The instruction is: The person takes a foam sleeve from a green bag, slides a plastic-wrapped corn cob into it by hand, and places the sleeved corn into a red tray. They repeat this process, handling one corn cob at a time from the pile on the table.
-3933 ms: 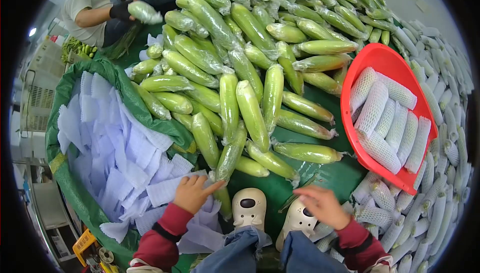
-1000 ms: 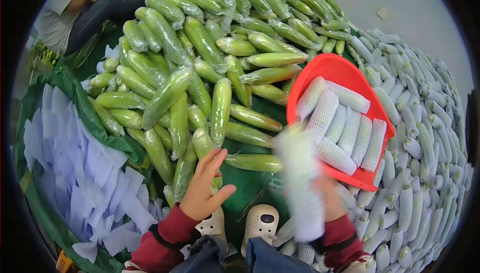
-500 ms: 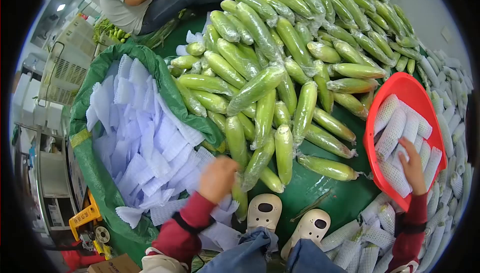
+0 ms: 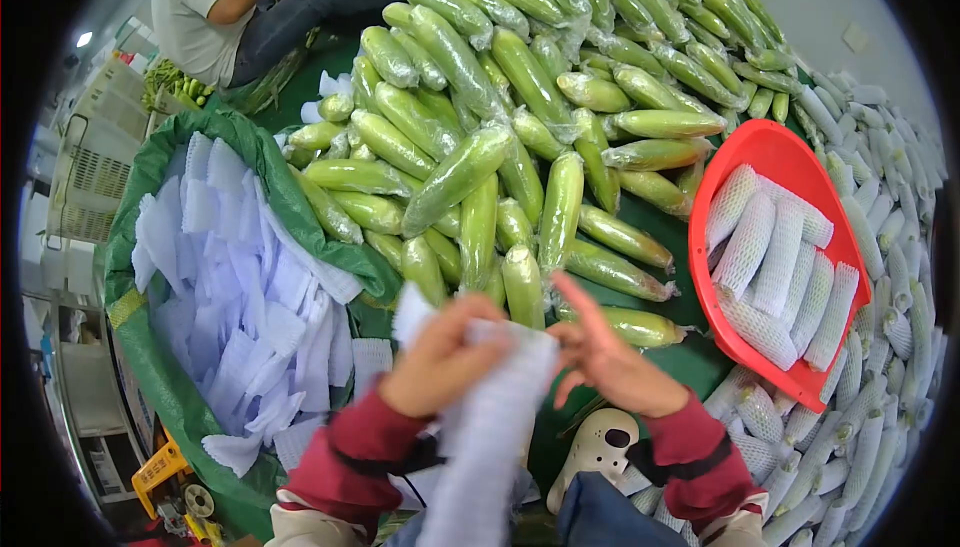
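Gripping a limp white foam-mesh sleeve (image 4: 475,437), the left hand (image 4: 430,367) has its fingers curled around the upper part, with the rest hanging down over the lap. The right hand (image 4: 625,372) is at the sleeve's upper right edge, 1 finger stretched up and away; blur hides the other fingertips, so I cannot tell whether they pinch it. 0.5 s ago the right hand was at the basin and the left showed no sleeve; now both have met in front of the body, which suggests that work on 1 piece has given way to handling a fresh sleeve. Just beyond the fingers lie long green vegetables wrapped in clear plastic film (image 4: 450,182), heaped on a green floor sheet (image 4: 705,362), none visibly held. To the left, a green woven sack with a rolled rim (image 4: 365,267) is full of loose, pale lavender-white foam sleeves (image 4: 255,287). To the right, a tilted red plastic basin (image 4: 768,142) holds white-netted cylindrical pieces (image 4: 778,257), 1 lying across others. Outside it spreads a large pile of similarly netted pieces (image 4: 840,457). Farther off, upper left, sits another person in a white shirt (image 4: 200,22).
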`<state>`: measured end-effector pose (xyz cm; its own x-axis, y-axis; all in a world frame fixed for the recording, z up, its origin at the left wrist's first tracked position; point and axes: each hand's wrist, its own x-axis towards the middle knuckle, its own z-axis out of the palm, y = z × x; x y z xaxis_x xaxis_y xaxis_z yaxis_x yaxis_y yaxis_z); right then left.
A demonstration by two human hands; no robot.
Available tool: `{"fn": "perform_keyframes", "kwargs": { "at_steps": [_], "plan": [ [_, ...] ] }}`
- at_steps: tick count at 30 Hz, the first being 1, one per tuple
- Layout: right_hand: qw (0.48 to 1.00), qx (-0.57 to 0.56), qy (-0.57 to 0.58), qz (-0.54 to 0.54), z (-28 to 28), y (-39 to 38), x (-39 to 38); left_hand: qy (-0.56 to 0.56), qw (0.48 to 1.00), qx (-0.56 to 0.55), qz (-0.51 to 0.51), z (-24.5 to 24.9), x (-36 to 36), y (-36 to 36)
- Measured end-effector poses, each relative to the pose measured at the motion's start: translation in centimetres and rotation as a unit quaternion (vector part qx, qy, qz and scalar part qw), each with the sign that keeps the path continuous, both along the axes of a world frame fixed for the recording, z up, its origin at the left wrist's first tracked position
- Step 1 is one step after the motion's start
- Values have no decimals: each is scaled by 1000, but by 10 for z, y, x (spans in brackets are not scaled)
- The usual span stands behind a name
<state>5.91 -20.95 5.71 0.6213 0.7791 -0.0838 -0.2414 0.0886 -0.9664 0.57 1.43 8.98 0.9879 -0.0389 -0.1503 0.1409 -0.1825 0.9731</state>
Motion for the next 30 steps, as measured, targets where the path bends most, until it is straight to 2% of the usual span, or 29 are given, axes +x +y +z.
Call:
{"fn": "perform_keyframes", "kwargs": {
  "at_steps": [1, 2, 3, 4, 5, 7, 8, 10, 11, 12, 14, 15, 17, 19, 20, 21, 22, 23, 24, 25, 26, 29, 30],
  "plan": [
    [999, -20, -34, 11, -1, 9, -1, 53, 996, 52, -45, -10, 2, -21],
    [997, -38, -68, 22, -2, 19, -2, -123, 976, 172, -59, -33, 4, -35],
    [992, -1, 130, -5, -12, 16, -10, -200, 947, 251, -16, -43, 5, -43],
    [944, 36, 325, -35, -28, 13, -23, -181, 962, 203, 6, -54, 2, -46],
    [945, -9, 327, -4, -41, 7, -32, -159, 975, 154, 30, -67, -3, -49],
    [937, -104, 326, 70, -68, -9, -50, -79, 993, 23, 82, -92, -13, -52],
    [965, -72, 241, 71, -89, -12, -68, -4, 998, -21, 61, -104, -20, -51],
    [996, -92, 10, -9, -105, -17, -79, 138, 985, -105, 15, -116, -32, -47],
    [965, -7, 232, -117, -111, -17, -81, 129, 985, -116, -21, -117, -34, -51],
    [868, 78, 439, -219, -114, -17, -82, 170, 979, -77, -84, -125, -42, -53],
    [787, 118, 508, -331, -88, -11, -61, 257, 942, -114, -183, -132, -61, -55],
    [793, 123, 527, -281, -112, -19, -67, 254, 934, -125, -218, -130, -59, -51],
    [806, 108, 548, -196, -125, -23, -72, 252, 912, -148, -288, -126, -58, -40],
    [823, 67, 551, -121, -91, -11, -62, 299, 901, -304, -86, -123, -54, -37],
    [859, 30, 509, -48, -110, -15, -70, 314, 872, -374, 18, -121, -53, -34],
    [894, -44, 445, -31, -118, -6, -73, 302, 894, -330, 28, -139, -55, -23],
    [920, -115, 375, -13, -127, 6, -75, 240, 952, -185, 41, -152, -54, -23],
    [947, -124, 294, -43, -158, 9, -82, 172, 983, -34, 55, -162, -53, -23],
    [969, -129, 176, -112, -174, 16, -77, 101, 985, 117, 70, -167, -53, -25],
    [973, -133, 57, -178, -185, 22, -71, -1, 981, 174, 89, -167, -45, -31],
    [959, -135, -62, -242, -195, 28, -67, 9, 978, 198, 65, -171, -40, -38],
    [921, -293, 146, -208, -219, 46, -56, 34, 961, 274, -17, -192, -30, -51],
    [944, -177, 175, -217, -206, 38, -53, 64, 971, 230, -16, -179, -21, -50]
  ]
}}
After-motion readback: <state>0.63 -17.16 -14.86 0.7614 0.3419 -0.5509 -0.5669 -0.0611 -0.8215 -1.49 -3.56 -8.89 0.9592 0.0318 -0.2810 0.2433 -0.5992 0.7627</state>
